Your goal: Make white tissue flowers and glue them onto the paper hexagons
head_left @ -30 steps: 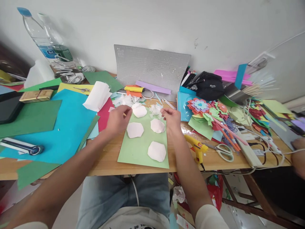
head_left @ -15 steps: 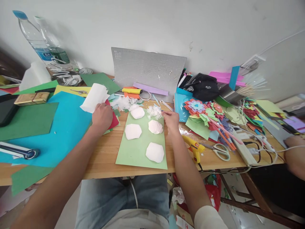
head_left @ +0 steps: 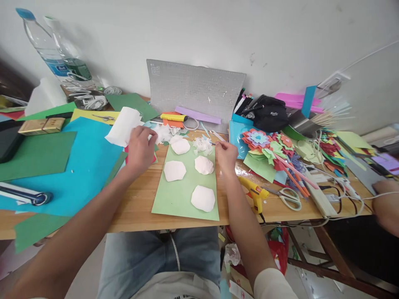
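My left hand (head_left: 141,149) hovers right of a torn white paper sheet (head_left: 123,126), over red paper. Its fingers are bent together, and whatever they may hold is hidden. My right hand (head_left: 226,158) is pinched at the upper right edge of a light green sheet (head_left: 174,199); a thin tip pokes out toward the scraps, too small to name. Several white paper pieces lie on the green sheet, among them a rounded one (head_left: 203,198) and a crumpled one (head_left: 204,165). A pile of torn white bits (head_left: 202,145) sits at its top right.
Torn scraps (head_left: 163,133) and a yellow cutter (head_left: 173,117) lie behind the sheet, before a grey cutting mat (head_left: 195,91). Rightward are a yellow glue gun (head_left: 255,193), scissors (head_left: 289,198) and paper flowers (head_left: 257,139). Blue paper (head_left: 84,166) covers the left. Another person's arm (head_left: 386,203) shows at right.
My left hand has lifted off the white sheet and moved right, toward the torn scraps. My right hand has shifted slightly right, away from the white bits.
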The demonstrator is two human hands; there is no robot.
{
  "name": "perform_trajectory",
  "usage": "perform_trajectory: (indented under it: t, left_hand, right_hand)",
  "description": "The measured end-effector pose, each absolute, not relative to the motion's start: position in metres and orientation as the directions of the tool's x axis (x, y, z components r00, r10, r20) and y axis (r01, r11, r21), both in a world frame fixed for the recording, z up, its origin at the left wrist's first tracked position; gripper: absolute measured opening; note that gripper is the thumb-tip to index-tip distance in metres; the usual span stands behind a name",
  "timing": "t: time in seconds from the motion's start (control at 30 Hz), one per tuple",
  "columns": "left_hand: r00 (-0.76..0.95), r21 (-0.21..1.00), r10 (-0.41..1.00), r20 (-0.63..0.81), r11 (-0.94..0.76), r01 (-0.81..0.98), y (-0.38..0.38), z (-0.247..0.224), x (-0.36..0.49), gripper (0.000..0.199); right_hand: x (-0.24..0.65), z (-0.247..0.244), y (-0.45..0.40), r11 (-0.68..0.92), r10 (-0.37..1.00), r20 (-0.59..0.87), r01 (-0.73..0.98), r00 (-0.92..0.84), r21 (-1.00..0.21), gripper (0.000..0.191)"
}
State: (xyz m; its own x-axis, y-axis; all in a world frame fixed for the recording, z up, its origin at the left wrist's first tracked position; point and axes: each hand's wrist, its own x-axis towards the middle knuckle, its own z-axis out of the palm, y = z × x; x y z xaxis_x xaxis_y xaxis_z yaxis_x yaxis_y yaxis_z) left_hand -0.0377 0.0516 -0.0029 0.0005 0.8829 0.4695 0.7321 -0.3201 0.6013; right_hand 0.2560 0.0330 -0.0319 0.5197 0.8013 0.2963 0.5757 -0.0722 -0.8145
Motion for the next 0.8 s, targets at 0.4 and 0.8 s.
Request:
perform_trajectory:
  t: [0.4,0.8]
  left_hand:
    - [0.281,0.954,0.945,-0.168,0.227,-0.193,0.008,-0.010,0.007,0.029]
    - [0.468,0.682,0.818,-0.334,0.553,-0.479,0.000,-0.010,0.014,0.021]
  right_hand:
    - [0.182,0.001,-0.014,0.190,0.954,0.264,0.391,0.144,-0.901,0.025]
    - [0.170,-0.002,-0.018,0.206,0.967,0.240,0.304,0.079,-0.930,0.017]
